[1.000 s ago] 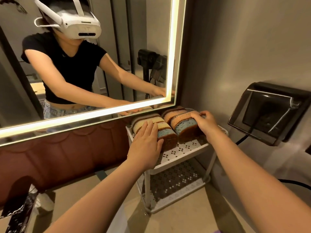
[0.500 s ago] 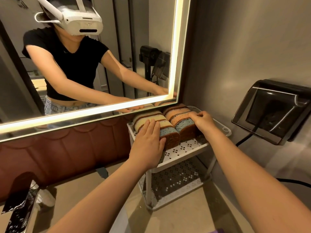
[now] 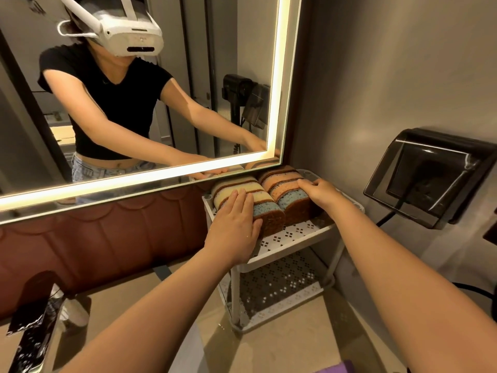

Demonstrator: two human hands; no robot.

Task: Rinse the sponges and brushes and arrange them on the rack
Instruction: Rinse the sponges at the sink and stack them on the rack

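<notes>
Squaring sponges [image 3: 293,208] on rack [image 3: 295,239]. Fingers of left hand [image 3: 234,230] flat, pressed together; right hand [image 3: 321,193] curls over them. Next, likely: release gently.

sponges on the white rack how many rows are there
2, side by side on the white perforated rack's top shelf: yellow-and-blue sponge row under the flat left hand, orange-and-blue sponge row gripped by the right hand. The hands may hide more.

Bare rack shelf [image 3: 298,234] before sponges [image 3: 291,204]; mirror [image 3: 215,76] behind.
</notes>
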